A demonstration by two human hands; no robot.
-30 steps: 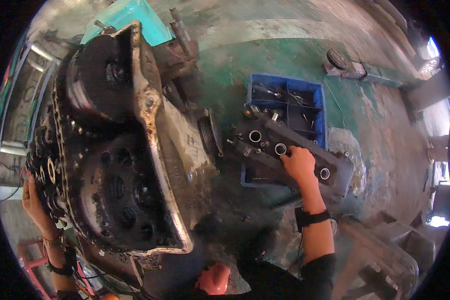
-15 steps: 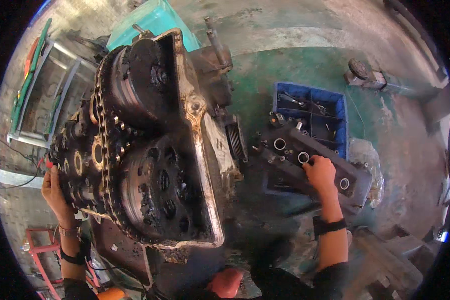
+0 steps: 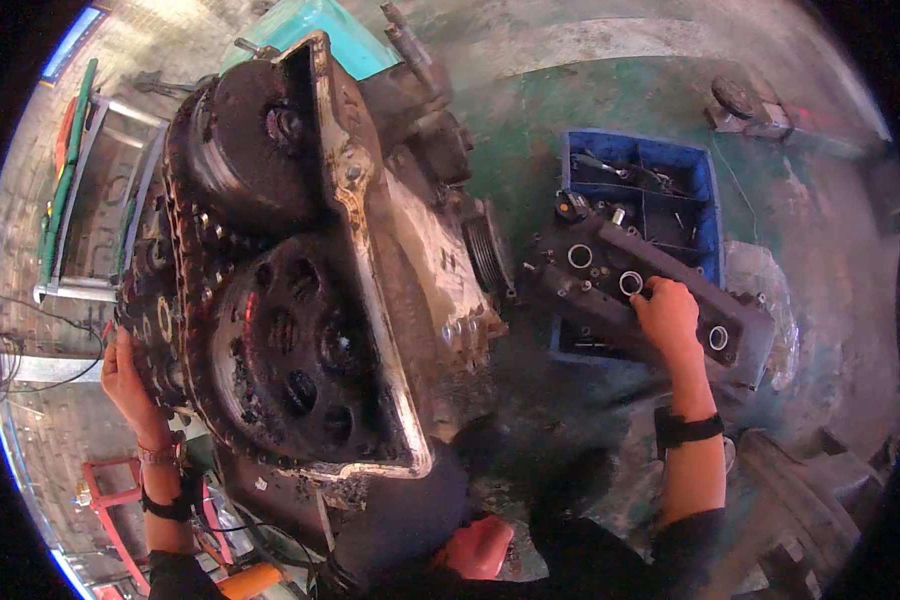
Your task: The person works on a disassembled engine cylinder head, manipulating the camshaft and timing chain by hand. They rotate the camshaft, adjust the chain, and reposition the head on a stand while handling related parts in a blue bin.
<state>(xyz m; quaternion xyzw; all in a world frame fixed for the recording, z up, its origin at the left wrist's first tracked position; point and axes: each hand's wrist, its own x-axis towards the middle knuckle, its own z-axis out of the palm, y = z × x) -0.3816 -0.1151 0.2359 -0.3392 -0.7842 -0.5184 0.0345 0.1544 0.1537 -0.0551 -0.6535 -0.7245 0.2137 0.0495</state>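
Observation:
A large, oily engine [image 3: 365,200] stands on the left with its chain side exposed: two big dark sprockets [image 3: 285,335] and a timing chain [image 3: 185,300] beside them. My left hand [image 3: 130,378] is at the engine's far-left edge, fingers together and curled against it; their tips are partly hidden. On the right, a dark valve cover [image 3: 595,285] with several pale round openings lies slanted across a blue bin. My right hand [image 3: 668,312] has its thumb and fingers closed at the rim of the middle opening [image 3: 631,283], gripping the cover there.
The blue divided bin [image 3: 715,190] holds several tools and small parts. Clear plastic wrap [image 3: 770,300] lies beside it. A teal box [image 3: 355,35] stands behind the engine, a grey-and-green metal frame [image 3: 90,200] at far left, a red stand [image 3: 110,500] at lower left.
The view has shifted, and the engine appears further left and at a different angle; I cannot tell whether it turned. Both hands keep their places on the engine and the valve cover.

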